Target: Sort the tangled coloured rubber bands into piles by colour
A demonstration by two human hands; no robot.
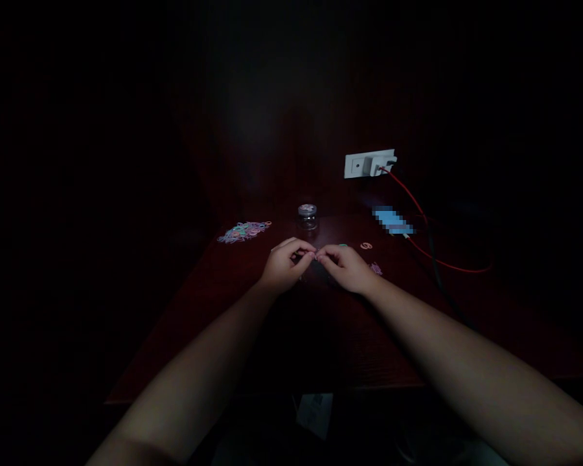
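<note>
Over the dark red table (320, 323), my left hand (287, 262) and my right hand (347, 265) meet, fingertips nearly touching. Both pinch something small and pinkish between them, too tiny to make out. Left of my hands lies a loose pile of colourful bands (243, 232). Just beyond them stands a small round clear jar with a lid (308, 217). Beside my right hand are a few orange bands (366, 246) and a small pink-purple bunch (376, 268); a green bit (342, 245) shows behind its knuckles.
A white wall socket (357, 166) holds a plug with a red cable (411, 192). A blurred blue phone-like object (393, 221) lies at the right, joined to a red cable. A black cord (433, 252) hangs nearby. Something pale (315, 414) shows below the table's front edge.
</note>
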